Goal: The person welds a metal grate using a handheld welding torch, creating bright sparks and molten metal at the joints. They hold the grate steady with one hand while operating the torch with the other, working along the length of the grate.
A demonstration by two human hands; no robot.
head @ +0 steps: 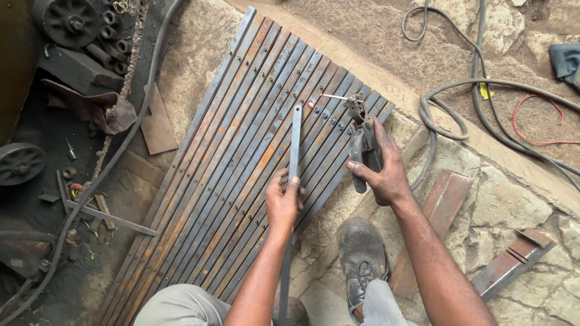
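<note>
A panel of many parallel rusty steel slats [229, 157] lies flat on the stone floor. My left hand [284, 202] grips a long flat steel bar [294, 145] laid across the slats. Its far end reaches a small glowing red spot [310, 104] on the panel. My right hand [380, 172] grips a dark welding electrode holder [362, 148]. The thin electrode rod [333, 96] points left toward that spot. My boot [361, 256] rests on the stone beside the panel's lower edge.
Thick welding cables [447, 115] and a red wire [531, 121] curl over the ground at right. Flat steel offcuts [444, 199] [513, 259] lie near my boot. Pulleys, wheels [21, 163] and scrap metal crowd the dark left side, with a hose [99, 175] running past.
</note>
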